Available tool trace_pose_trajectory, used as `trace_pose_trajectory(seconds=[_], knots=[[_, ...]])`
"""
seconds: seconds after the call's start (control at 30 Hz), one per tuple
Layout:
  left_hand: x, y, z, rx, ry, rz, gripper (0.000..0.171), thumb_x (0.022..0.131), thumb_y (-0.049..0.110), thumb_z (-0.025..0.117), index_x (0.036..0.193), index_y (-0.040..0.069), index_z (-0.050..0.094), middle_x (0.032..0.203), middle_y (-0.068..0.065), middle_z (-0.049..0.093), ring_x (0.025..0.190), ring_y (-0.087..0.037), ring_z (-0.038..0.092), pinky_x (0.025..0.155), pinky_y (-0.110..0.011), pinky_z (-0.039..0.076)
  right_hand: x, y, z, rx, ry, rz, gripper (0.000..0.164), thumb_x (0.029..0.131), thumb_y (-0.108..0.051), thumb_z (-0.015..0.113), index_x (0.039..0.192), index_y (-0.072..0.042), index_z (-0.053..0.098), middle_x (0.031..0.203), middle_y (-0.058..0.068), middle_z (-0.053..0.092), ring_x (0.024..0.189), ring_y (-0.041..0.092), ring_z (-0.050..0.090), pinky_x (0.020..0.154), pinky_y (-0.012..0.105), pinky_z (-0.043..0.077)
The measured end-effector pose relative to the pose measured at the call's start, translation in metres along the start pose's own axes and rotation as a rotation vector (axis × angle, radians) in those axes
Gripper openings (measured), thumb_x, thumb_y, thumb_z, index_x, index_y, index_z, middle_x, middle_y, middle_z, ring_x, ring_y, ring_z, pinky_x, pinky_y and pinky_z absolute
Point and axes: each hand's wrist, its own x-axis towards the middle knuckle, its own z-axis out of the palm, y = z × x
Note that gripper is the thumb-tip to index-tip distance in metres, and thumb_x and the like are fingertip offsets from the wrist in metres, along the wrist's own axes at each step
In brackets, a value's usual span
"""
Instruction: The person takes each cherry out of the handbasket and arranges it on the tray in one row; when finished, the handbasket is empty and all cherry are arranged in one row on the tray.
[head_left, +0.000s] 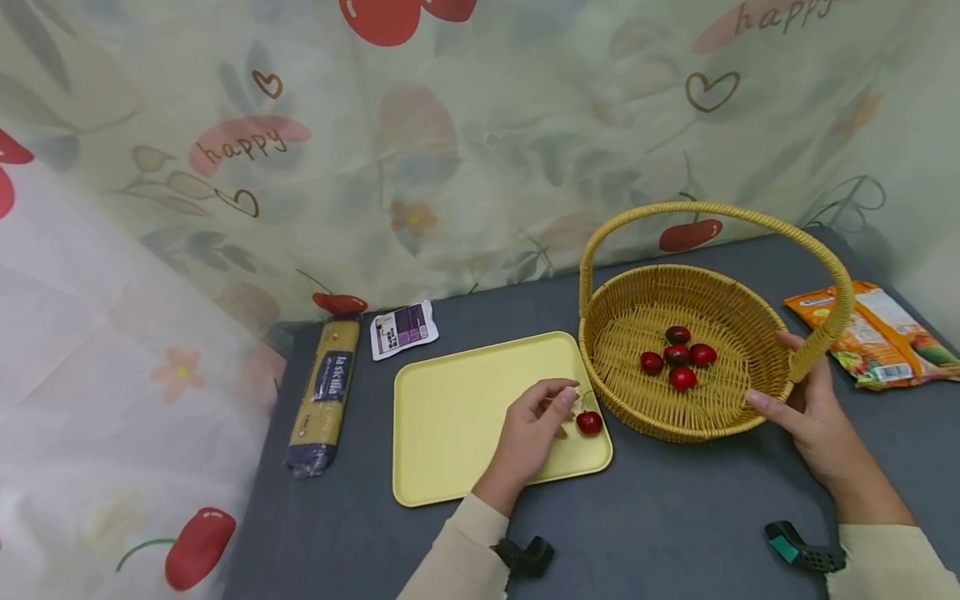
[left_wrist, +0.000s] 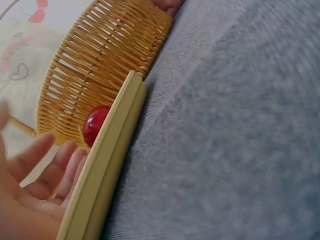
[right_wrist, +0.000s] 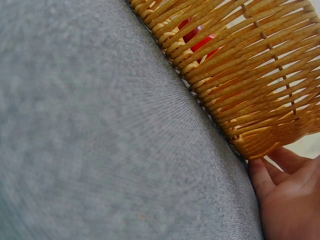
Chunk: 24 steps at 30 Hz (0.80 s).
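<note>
On the right end of the pale yellow tray lies a red cherry with a thin stem. My left hand hovers over the tray just left of this cherry. Its fingers are loosely bent and the thumb stands apart from them, with nothing seen held. A wicker basket with a tall arched handle stands against the tray's right side, several cherries inside on its floor. With my right hand I grip the basket's right rim by the handle's foot, thumb over the rim, other fingers partly hidden outside.
A pasta packet lies at the left of the dark grey table. Behind the tray is a small white and purple sachet. An orange snack bag lies right of the basket. Printed cloth hangs behind the table.
</note>
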Motion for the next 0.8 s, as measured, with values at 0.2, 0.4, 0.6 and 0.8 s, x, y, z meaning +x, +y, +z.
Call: trace_pose_trajectory(seconds=[0.2, 0.4, 0.6, 0.8], knots=[[0.004, 0.015, -0.006, -0.125, 0.013, -0.002, 0.057, 0.120, 0.043, 0.036, 0.147, 0.000, 0.063, 0.128, -0.016, 0.071, 0.108, -0.041, 0.068, 0.082, -0.048, 0.063, 0.001, 0.000, 0.000, -0.013, 0.003, 0.007, 0.086, 0.102, 0.017, 0.058, 0.171, -0.017, 0.019, 0.158, 0.015, 0.029, 0.133, 0.011, 0.053, 0.094, 0.014, 0.050], [0.010, 0.031, -0.009, -0.224, -0.028, 0.022, 0.071, 0.120, 0.052, 0.021, 0.153, 0.001, 0.059, 0.134, -0.019, 0.069, 0.114, -0.044, 0.065, 0.083, -0.043, 0.061, 0.001, 0.000, 0.000, -0.024, 0.000, 0.009, 0.086, 0.102, 0.016, 0.058, 0.171, -0.017, 0.019, 0.159, 0.015, 0.028, 0.134, 0.012, 0.051, 0.095, 0.013, 0.049], [0.023, 0.054, -0.005, -0.258, -0.085, 0.079, 0.082, 0.116, 0.065, 0.023, 0.157, 0.001, 0.054, 0.140, -0.018, 0.068, 0.119, -0.045, 0.062, 0.085, -0.041, 0.059, 0.001, 0.000, 0.001, -0.017, -0.001, 0.006, 0.086, 0.102, 0.017, 0.058, 0.172, -0.017, 0.019, 0.159, 0.015, 0.029, 0.134, 0.012, 0.052, 0.095, 0.014, 0.049], [0.043, 0.075, 0.006, -0.252, -0.162, 0.132, 0.092, 0.109, 0.076, 0.025, 0.157, 0.002, 0.054, 0.141, -0.020, 0.065, 0.123, -0.046, 0.060, 0.089, -0.047, 0.059, -0.001, 0.000, 0.000, -0.015, 0.006, 0.005, 0.086, 0.102, 0.017, 0.058, 0.171, -0.016, 0.019, 0.159, 0.015, 0.029, 0.134, 0.012, 0.052, 0.094, 0.014, 0.050]])
